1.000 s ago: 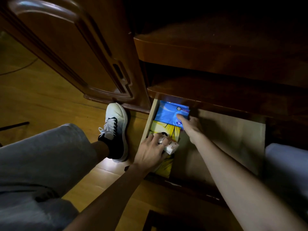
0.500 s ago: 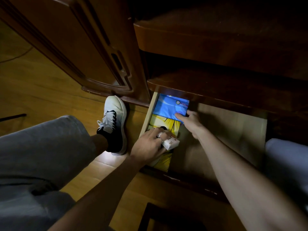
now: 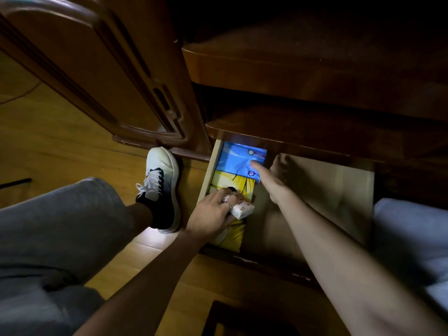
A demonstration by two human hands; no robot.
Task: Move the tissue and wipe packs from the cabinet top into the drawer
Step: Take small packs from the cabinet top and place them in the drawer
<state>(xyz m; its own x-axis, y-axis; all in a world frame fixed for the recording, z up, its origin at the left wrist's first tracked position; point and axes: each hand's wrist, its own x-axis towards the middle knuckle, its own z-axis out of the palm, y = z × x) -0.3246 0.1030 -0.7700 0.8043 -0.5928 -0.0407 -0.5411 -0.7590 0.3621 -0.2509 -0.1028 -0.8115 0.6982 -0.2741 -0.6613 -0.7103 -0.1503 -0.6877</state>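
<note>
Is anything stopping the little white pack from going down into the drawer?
Nothing visible blocks it. The left hand holds the small white pack over the yellow pack already lying in the open drawer.

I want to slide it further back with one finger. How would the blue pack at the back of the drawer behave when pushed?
The blue pack looks like glossy soft film, so it would probably slide easily on the drawer floor. Its surface seems to dimple where the right hand touches it, so it may buckle instead of moving stiffly. It lies flat, so tipping seems unlikely.
</note>
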